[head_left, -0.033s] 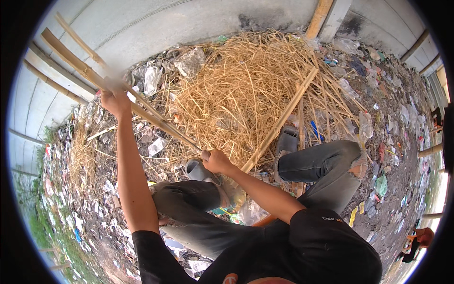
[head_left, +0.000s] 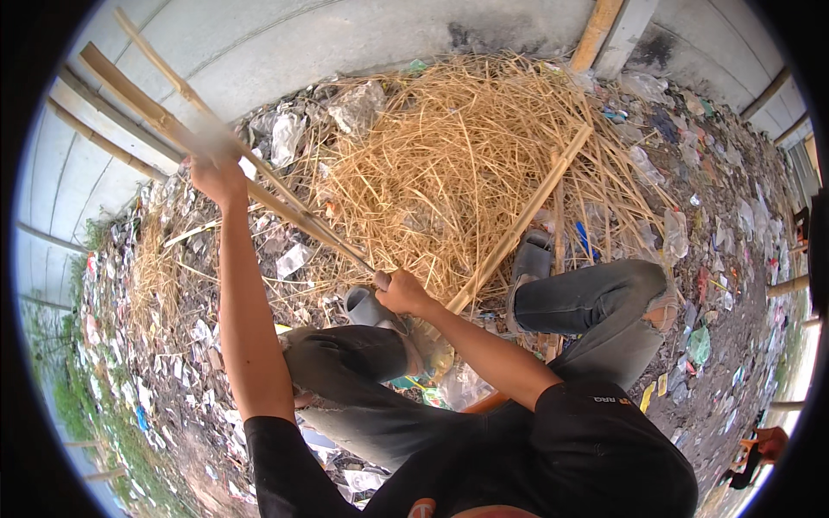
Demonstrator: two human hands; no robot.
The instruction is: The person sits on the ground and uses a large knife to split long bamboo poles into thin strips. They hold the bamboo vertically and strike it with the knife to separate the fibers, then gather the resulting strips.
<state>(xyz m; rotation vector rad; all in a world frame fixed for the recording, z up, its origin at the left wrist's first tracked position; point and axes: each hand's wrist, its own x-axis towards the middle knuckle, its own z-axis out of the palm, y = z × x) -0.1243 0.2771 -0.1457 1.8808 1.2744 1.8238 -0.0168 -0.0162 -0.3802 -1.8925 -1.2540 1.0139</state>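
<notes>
My left hand [head_left: 219, 180] is closed around a long split bamboo pole [head_left: 129, 86] that slants from the upper left down toward my right hand. A thinner bamboo strip [head_left: 164, 65] spreads away from it beyond my left fist. A blur covers the spot just above that fist. My right hand [head_left: 406, 293] grips the dark, rounded handle of a knife [head_left: 381, 280]. Its narrow blade lies against the bamboo's near end, and how deep it sits in the split I cannot tell.
A big heap of bamboo shavings [head_left: 440, 164] lies ahead. One bamboo length [head_left: 527, 216] slants across it beside my right sandal [head_left: 533, 255]. My left sandal [head_left: 367, 306] is below the knife. Scattered plastic litter [head_left: 294, 259] covers the ground, and a grey wall [head_left: 345, 39] stands behind.
The whole scene has shifted slightly to the right in the picture. Both hands keep their hold on the bamboo and the knife.
</notes>
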